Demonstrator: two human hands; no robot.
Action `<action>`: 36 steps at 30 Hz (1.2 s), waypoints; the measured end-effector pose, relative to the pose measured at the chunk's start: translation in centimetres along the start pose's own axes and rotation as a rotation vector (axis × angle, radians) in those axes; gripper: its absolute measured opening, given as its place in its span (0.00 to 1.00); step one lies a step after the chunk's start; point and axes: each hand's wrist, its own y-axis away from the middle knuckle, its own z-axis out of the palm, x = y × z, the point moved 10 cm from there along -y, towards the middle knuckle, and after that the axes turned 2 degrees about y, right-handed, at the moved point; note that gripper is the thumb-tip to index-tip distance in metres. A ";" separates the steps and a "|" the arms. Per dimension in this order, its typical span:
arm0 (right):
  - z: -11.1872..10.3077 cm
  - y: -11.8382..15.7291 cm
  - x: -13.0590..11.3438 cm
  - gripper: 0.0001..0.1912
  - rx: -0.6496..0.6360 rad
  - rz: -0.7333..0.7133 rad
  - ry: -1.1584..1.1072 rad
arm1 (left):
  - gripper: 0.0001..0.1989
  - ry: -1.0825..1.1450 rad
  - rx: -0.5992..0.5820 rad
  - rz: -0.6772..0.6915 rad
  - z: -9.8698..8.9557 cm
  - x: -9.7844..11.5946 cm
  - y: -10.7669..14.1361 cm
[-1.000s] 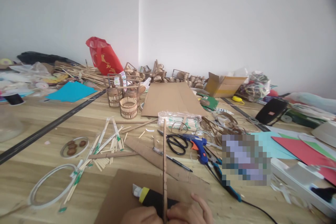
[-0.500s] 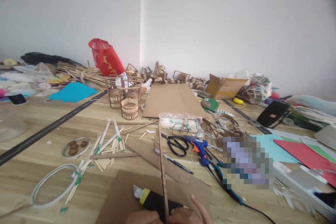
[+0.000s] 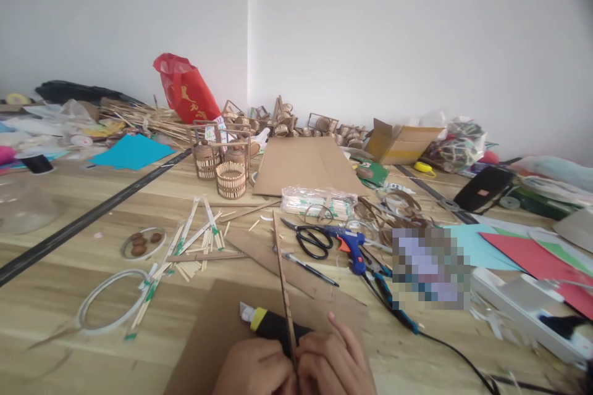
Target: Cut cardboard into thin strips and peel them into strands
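Observation:
A long thin brown cardboard strip (image 3: 284, 287) stands out from between my two hands at the bottom centre. My left hand (image 3: 256, 368) is closed on the strip's near end from the left. From the right, my right hand (image 3: 334, 363) pinches the same end, its little finger raised. Under the strip lies a black and yellow utility knife (image 3: 269, 324), partly hidden by my hands, with its blade end toward the left. Beneath them is a brown cardboard sheet (image 3: 204, 333). The fingertips and the strip's lowest end are hidden.
Black scissors (image 3: 315, 241), a blue glue gun (image 3: 354, 250) and a pen (image 3: 310, 270) lie beyond my hands. Small sticks (image 3: 194, 259) and a white coil (image 3: 111, 302) are at the left. Small woven baskets (image 3: 230, 180) stand behind, near a cardboard panel (image 3: 308, 163).
Both hands show further up in the view, still on the strip. The strip's far end appears slightly more to the left. The whole view has shifted a little.

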 end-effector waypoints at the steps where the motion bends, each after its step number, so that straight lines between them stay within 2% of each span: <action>1: -0.2 -0.1 0.1 0.14 0.010 0.008 -0.018 | 0.21 -0.031 0.049 0.042 -0.4 0.6 -0.1; 4: -0.4 -0.2 0.9 0.14 0.016 0.077 -0.064 | 0.20 -0.082 0.157 0.099 -1.5 1.8 -0.3; 10: -0.3 -0.6 0.7 0.13 -0.040 0.053 -0.101 | 0.15 -0.097 0.216 0.108 -2.7 2.6 -0.7; 16: -0.4 -0.5 0.6 0.13 -0.050 0.027 -0.064 | 0.15 -0.064 0.194 0.105 -3.0 2.8 -1.1; 23: -0.3 -0.3 1.0 0.13 -0.079 0.037 -0.034 | 0.19 0.012 0.153 -0.025 -3.3 2.0 -1.1; 28: 0.1 -0.2 1.1 0.13 -0.087 0.040 -0.026 | 0.20 -0.069 0.141 -0.002 -2.8 2.3 -1.1; 36: 0.6 -0.2 1.1 0.12 -0.120 0.053 -0.052 | 0.13 -0.129 0.203 0.051 -3.0 2.7 -0.9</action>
